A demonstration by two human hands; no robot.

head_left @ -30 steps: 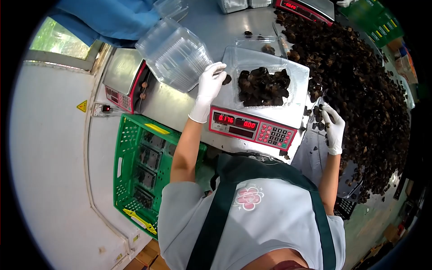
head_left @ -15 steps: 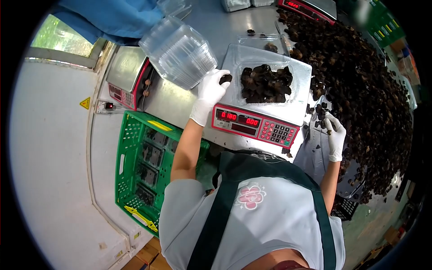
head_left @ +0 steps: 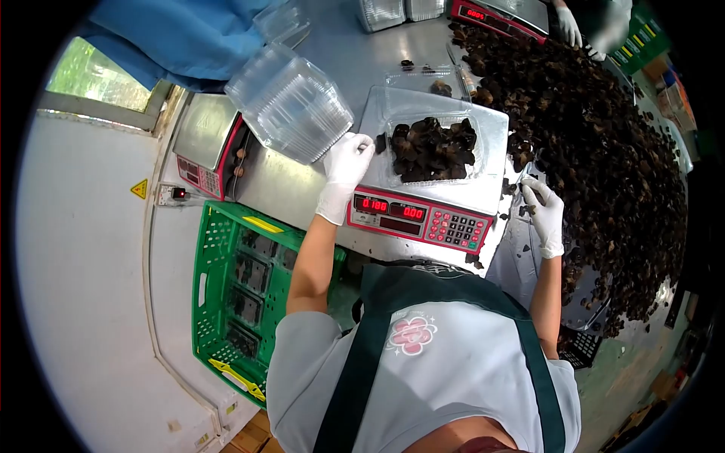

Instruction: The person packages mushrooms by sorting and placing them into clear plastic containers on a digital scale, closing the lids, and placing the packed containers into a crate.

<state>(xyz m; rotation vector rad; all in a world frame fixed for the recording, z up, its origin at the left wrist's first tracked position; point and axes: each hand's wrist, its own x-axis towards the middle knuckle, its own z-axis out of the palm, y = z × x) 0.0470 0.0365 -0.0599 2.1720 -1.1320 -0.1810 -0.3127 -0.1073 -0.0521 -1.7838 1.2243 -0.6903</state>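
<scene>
In the head view, my left hand (head_left: 347, 167), in a white glove, is closed with a dark piece of wood ear mushroom (head_left: 381, 143) at its fingertips. It is beside the left edge of a clear plastic box (head_left: 432, 180) of wood ear mushrooms (head_left: 434, 149). The box sits on a red digital scale (head_left: 491, 185) whose display reads 0.180. My right hand (head_left: 545, 219), also gloved, is at the near edge of a big heap of wood ears (head_left: 604, 158). Its fingers are curled, with a small dark piece against them.
Stacked clear boxes (head_left: 291, 106) stand left of the scale. A second scale (head_left: 204, 136) is farther left, above a green crate (head_left: 226, 294) of filled boxes. At the top right, a co-worker's gloved hands (head_left: 568, 26) are near another scale (head_left: 498, 19).
The view has shifted slightly. My left hand's dark piece now shows beside the fingertips. My right hand has curled its fingers near the heap. A co-worker's hands have come into sight.
</scene>
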